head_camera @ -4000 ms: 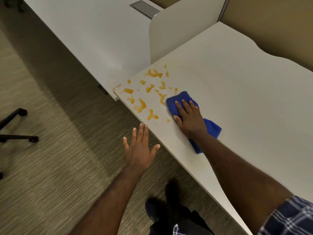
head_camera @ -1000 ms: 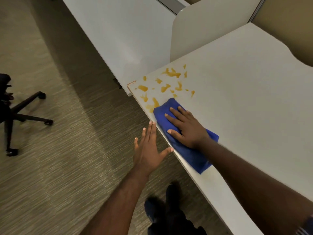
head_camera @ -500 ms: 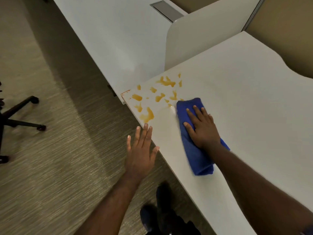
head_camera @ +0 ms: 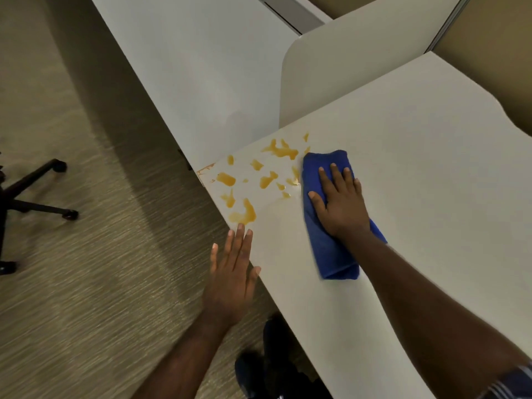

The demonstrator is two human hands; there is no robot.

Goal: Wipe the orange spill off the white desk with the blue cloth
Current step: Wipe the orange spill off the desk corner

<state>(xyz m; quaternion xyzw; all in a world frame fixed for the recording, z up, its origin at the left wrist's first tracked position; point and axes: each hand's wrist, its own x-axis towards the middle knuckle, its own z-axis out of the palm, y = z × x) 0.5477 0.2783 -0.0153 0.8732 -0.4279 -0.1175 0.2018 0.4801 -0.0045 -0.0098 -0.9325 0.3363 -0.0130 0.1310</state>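
Observation:
Orange spill [head_camera: 253, 185] lies in several blotches near the left corner of the white desk [head_camera: 431, 145]. A folded blue cloth [head_camera: 328, 243] rests on the desk just right of the spill, its far end touching the nearest blotches. My right hand [head_camera: 339, 203] presses flat on the cloth with fingers spread. My left hand [head_camera: 233, 272] hovers open at the desk's front edge, just below the nearest blotch, holding nothing. A faint wet smear shows between cloth and spill.
A second white desk [head_camera: 201, 67] runs behind, with a rounded white divider panel [head_camera: 345, 73] between the two. Tan partition walls stand at the far right. A black office chair base [head_camera: 34, 203] stands on the carpet at left. My dark shoes [head_camera: 267, 367] are below the desk edge.
My right hand has slid the cloth from the front edge away to the right and further back, leaving a wet smear. The blotches nearest the front edge have been wiped away. My left hand stays open.

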